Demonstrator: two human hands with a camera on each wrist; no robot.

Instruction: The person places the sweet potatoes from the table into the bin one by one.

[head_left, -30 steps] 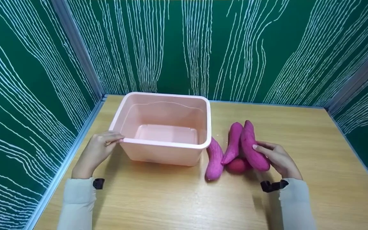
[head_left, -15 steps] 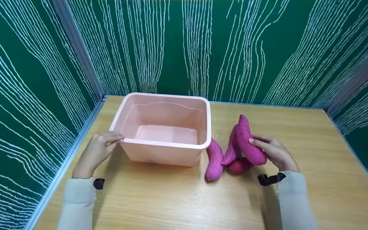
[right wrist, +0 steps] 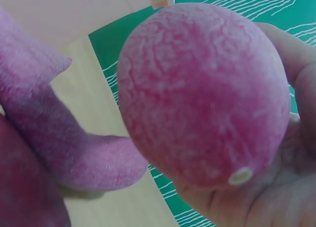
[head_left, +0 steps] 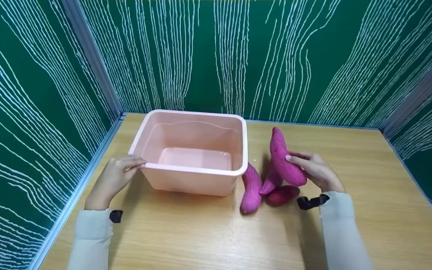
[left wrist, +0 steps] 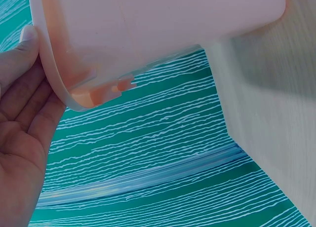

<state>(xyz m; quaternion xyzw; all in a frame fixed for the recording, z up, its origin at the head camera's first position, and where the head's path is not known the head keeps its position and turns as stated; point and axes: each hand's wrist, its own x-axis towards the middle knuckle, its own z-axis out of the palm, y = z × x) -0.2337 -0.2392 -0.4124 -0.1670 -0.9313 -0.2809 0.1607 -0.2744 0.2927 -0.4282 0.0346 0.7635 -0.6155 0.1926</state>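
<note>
My left hand pinches the front left corner of the rim of a pink plastic bin, thumb on one side and fingers on the other in the left wrist view. The bin's inside shows bare. My right hand grips a long purple-pink sweet potato by its right side, tilted above the pile. In the right wrist view its rounded end fills the middle. Below it lie a second sweet potato, partly hidden, and a darker red one. Another sweet potato lies against the bin's right side.
The wooden table is bounded by green panels with white wavy lines at the back and both sides. Metal posts stand at the corners. Black wrist mounts sit at the sleeves.
My right hand has moved up and left with the sweet potato, lifting it off the red one, which now shows more fully. My left hand and the bin have stayed in place.
</note>
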